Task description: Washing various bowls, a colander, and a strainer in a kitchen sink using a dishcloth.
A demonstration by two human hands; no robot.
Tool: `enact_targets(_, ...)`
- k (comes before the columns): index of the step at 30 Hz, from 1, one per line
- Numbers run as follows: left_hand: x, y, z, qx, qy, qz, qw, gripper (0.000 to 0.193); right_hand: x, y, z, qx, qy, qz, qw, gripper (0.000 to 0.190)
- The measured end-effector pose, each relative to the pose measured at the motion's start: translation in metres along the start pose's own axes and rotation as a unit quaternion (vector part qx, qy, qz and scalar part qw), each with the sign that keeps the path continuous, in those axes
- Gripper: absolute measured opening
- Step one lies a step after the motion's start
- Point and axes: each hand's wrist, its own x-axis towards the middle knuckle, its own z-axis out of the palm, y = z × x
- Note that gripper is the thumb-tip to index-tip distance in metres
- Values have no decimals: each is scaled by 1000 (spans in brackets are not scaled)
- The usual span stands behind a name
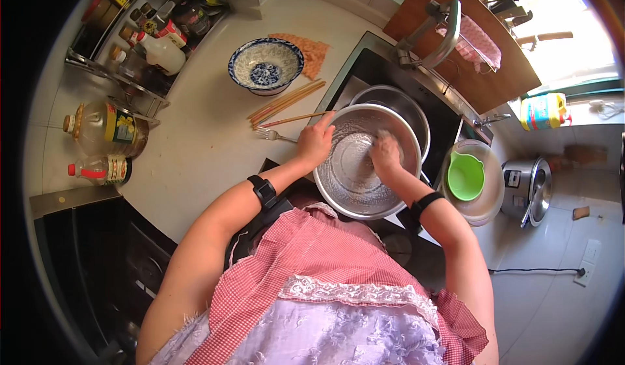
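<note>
My left hand (pixel 316 143) grips the left rim of a large stainless steel bowl (pixel 342 204), its thumb and a finger apart at the edge. My right hand (pixel 386 154) is inside this bowl, against its inner wall at the right; it is blurred, and its fingers and anything in them cannot be made out. The bowl's inside looks wet, with whitish droplets or suds. Behind it, a second metal basin (pixel 390 96) sits in the dark sink (pixel 376 67). Several wooden chopsticks (pixel 288 102) and a fork (pixel 273 134) lie on the counter left of the bowl.
A blue-and-white patterned bowl (pixel 266 67) stands beside an orange cloth (pixel 312 55). The faucet (pixel 447 38) rises behind the sink. At right are a green plastic bowl (pixel 465 175) in a pale basin (pixel 490 204) and a metal pot (pixel 520 189). Bottles (pixel 163 55) line the left side.
</note>
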Motion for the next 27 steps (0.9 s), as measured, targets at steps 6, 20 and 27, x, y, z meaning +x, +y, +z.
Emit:
enact_targets(6, -9, -4, -1, 18, 33, -29, 999, 32, -52, -80, -64, 98, -315, -271, 904, 25)
enact_targets(20, -4, -1, 1, -7, 44, -24, 999, 33, -2, -90, -56, 393, -242, -201, 864, 20)
enact_targets(27, -4, -6, -1, 10, 46, -7, 999, 33, 47, -62, -50, 728, 40, 233, 644, 16)
